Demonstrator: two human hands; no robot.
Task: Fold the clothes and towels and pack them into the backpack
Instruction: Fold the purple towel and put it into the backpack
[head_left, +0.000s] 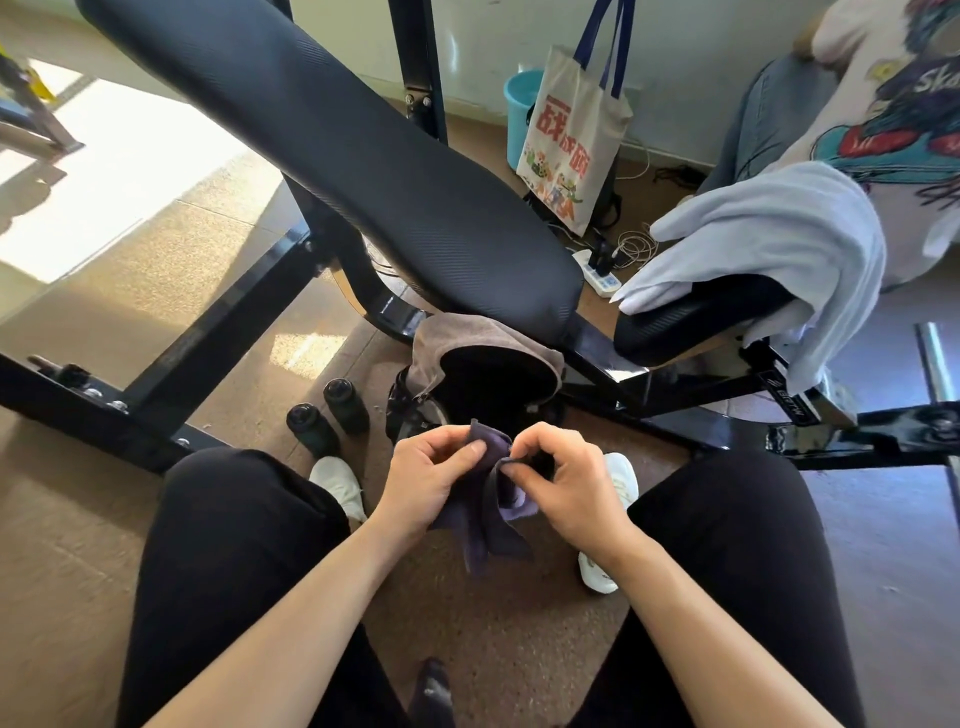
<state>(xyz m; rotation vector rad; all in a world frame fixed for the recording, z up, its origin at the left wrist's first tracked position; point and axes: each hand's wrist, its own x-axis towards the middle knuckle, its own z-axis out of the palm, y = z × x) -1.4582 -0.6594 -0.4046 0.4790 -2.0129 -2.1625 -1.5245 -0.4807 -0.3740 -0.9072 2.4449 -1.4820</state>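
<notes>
Between my knees I hold a small dark purple cloth (493, 525). My left hand (431, 473) pinches its upper left edge and my right hand (563, 478) pinches the edge beside it, with the rest hanging down. Just beyond my hands stands the black backpack (493, 389), open at the top, a grey-brown towel (467, 338) draped over its far rim. A white towel (779, 239) lies over the small black pad at the right. A printed white T-shirt (893, 104) lies at the far right. Another dark cloth (431, 691) shows at the bottom between my legs.
A black weight bench (337, 156) slants across the middle, its steel frame (234, 322) running along the floor. Two dark bottles (327, 415) stand left of the backpack. A canvas tote bag (576, 140), a blue bucket (522, 104) and a power strip (600, 273) sit behind.
</notes>
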